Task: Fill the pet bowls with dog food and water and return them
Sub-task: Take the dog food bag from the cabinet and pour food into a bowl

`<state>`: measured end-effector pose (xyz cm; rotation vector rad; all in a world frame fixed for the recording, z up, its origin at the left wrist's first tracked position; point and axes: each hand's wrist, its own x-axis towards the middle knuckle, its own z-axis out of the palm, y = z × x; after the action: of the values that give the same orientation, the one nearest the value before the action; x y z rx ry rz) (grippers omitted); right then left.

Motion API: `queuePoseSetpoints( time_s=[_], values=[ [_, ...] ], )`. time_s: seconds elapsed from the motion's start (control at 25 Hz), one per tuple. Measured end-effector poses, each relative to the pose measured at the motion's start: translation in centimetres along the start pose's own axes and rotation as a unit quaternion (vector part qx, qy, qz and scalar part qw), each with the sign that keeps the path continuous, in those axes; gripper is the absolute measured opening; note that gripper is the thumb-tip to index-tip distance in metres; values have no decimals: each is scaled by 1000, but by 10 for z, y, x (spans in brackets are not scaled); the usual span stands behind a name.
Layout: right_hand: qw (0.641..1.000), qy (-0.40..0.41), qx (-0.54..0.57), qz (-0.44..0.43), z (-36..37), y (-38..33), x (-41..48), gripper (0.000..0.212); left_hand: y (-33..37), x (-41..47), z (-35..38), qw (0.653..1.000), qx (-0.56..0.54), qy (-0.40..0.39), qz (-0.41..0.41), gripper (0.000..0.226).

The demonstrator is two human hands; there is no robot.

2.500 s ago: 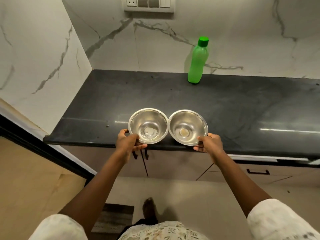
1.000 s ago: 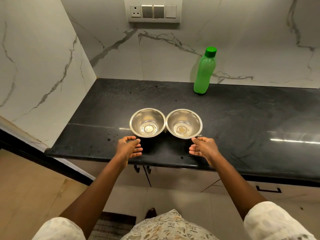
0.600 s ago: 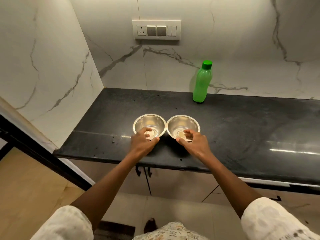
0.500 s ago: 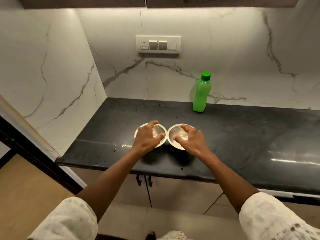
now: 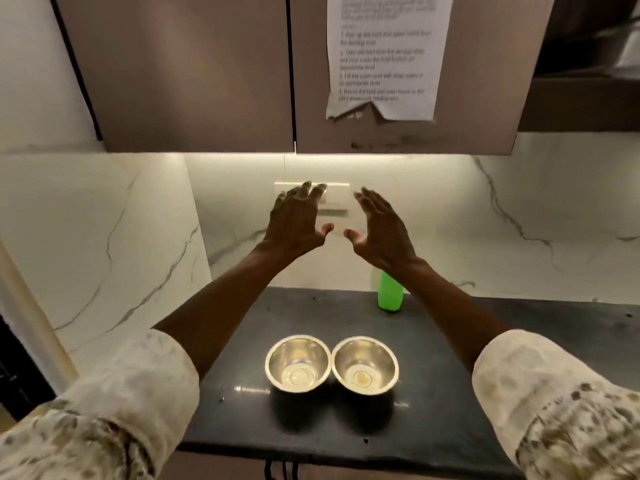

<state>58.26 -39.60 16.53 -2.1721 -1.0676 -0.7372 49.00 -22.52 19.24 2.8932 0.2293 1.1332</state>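
A: Head view, looking across a dark stone surface (image 5: 519,358) at a marble wall. Two steel bowls, the left bowl (image 5: 298,363) and the right bowl (image 5: 364,363), sit rim to rim near the front edge, toward 6 o'clock in the frame. Both upright, nothing in them that I can see.

B: Hands?

A: Both raised, well above the bowls, around the centre of the frame. Left hand (image 5: 296,225) spread, fingers loose, back toward the camera, holding nothing. Right hand (image 5: 381,230) likewise released, palm turned inward, fingers extended. Thumbs point at each other with a gap between.

B: Touching anything?

A: The left hand overlaps the switch plate (image 5: 337,199) on the wall; contact I cannot tell. Pale patterned sleeves cover both upper arms.

B: The bottle?

A: Green bottle (image 5: 389,296) stands at the back of the surface against the wall, at 1 o'clock from the right bowl, its top hidden behind the right forearm.

B: Overhead?

A: Brown cabinet doors (image 5: 194,71) at 12 o'clock, a printed sheet (image 5: 384,57) stuck on the right door, lower edge torn. Text too blurred to read.
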Motion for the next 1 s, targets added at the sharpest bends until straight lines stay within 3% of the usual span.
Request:
queuePoseSetpoints(
  time_s=[0.24, 0.56, 0.8, 1.0],
  values=[
    [990, 91, -82, -71, -46, -7, 81, 78, -4, 83, -34, 992, 93, 54, 72, 83],
    [979, 111, -123, -116, -49, 8, 128, 70, -6, 135, -13, 965, 212, 69, 134, 100],
    [978, 116, -133, -115, -32, 24, 134, 84, -18, 150, 4, 946, 243, 122, 178, 89],
    [967, 181, -144, -106, -12, 25, 127, 85, -20, 141, -4, 935, 239, 151, 214, 72]
  ],
)
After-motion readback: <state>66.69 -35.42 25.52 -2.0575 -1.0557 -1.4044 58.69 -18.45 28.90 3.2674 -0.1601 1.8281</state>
